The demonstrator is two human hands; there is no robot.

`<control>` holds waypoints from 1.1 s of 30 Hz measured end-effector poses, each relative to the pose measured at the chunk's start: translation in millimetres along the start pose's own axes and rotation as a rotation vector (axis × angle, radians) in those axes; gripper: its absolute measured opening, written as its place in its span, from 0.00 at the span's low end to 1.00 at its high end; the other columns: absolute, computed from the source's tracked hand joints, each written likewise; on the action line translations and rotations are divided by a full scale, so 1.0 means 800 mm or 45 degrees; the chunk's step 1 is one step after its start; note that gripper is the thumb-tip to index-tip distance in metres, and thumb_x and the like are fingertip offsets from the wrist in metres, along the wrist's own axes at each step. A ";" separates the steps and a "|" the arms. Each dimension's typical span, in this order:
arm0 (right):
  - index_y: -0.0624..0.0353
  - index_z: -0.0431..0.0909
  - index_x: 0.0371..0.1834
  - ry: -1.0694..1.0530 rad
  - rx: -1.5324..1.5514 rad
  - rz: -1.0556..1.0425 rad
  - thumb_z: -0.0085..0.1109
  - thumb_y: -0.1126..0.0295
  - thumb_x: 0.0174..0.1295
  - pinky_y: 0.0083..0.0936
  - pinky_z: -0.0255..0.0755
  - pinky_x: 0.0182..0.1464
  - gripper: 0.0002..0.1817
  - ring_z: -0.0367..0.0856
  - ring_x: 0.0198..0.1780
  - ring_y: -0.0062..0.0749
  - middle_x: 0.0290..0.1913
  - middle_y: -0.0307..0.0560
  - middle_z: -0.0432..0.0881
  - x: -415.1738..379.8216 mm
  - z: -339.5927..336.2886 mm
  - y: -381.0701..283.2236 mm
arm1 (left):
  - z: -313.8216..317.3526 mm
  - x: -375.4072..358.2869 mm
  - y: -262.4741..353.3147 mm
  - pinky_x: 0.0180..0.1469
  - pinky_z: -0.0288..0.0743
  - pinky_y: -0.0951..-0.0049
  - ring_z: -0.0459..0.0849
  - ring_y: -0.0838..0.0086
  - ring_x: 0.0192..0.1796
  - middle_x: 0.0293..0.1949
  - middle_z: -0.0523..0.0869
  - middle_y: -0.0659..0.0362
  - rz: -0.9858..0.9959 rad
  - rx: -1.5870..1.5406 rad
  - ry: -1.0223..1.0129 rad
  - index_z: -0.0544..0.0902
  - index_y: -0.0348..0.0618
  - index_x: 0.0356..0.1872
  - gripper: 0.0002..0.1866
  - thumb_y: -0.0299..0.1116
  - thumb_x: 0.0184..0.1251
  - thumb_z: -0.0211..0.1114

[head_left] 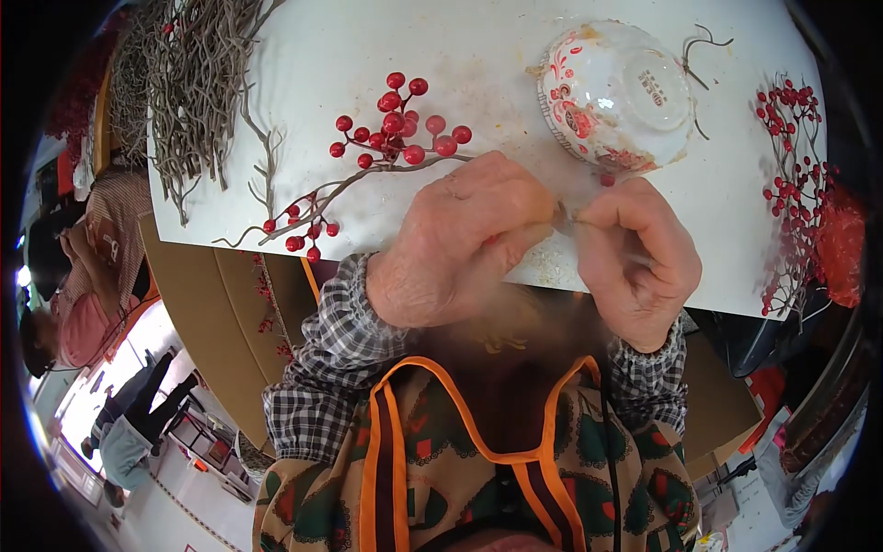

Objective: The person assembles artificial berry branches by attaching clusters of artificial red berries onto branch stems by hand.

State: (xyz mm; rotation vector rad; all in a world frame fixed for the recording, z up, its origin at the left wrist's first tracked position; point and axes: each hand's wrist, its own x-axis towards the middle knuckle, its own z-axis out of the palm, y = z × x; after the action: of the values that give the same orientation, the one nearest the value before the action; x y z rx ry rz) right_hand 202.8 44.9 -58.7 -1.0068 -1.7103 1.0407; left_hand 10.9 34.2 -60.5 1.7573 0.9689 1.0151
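Observation:
My left hand (469,235) is closed around a branch of artificial red berries (397,124), whose grey-brown stem runs out to the left over the table. A lower cluster of berries (303,221) hangs on the same branch. Beside it, my right hand (641,258) is closed in a pinch close to the left fingertips; what sits between its fingers is too small to make out. One red berry (607,179) shows just above the right fingers. An upturned white bowl (648,87) with red patterns and brownish smears lies beyond my right hand.
Bare grey twigs (189,92) are piled at the back left of the white table (497,55). Finished-looking berry branches (793,175) lie at the right edge by a red plastic bag (842,244). A cardboard box (207,317) stands below the front edge. Other people are at left.

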 end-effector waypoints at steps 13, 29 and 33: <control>0.61 0.77 0.34 -0.027 -0.091 -0.066 0.63 0.85 0.47 0.18 0.64 0.22 0.11 0.70 0.21 0.23 0.25 0.40 0.75 0.004 0.001 -0.005 | -0.004 0.002 0.000 0.36 0.71 0.70 0.75 0.65 0.34 0.36 0.82 0.54 0.003 0.015 -0.049 0.78 0.35 0.39 0.07 0.19 0.59 0.63; 0.63 0.77 0.36 -0.062 -0.080 0.049 0.60 0.83 0.54 0.19 0.71 0.27 0.07 0.76 0.25 0.23 0.28 0.42 0.76 0.004 0.010 -0.007 | -0.002 0.000 -0.003 0.33 0.68 0.72 0.73 0.68 0.31 0.31 0.78 0.56 -0.024 0.034 0.030 0.78 0.34 0.38 0.07 0.17 0.59 0.59; 0.64 0.78 0.39 -0.093 0.075 0.180 0.60 0.78 0.60 0.19 0.74 0.32 0.05 0.79 0.30 0.25 0.32 0.45 0.77 0.008 -0.015 -0.013 | 0.008 0.014 0.019 0.33 0.70 0.66 0.75 0.60 0.30 0.30 0.78 0.52 -0.138 0.150 0.071 0.78 0.36 0.34 0.08 0.17 0.53 0.62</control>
State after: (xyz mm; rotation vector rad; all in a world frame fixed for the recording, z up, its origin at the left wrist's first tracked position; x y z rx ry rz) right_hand 210.3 50.2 -43.9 -1.0758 -1.6757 1.2258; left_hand 23.7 37.6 -45.8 1.7591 1.1672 0.9594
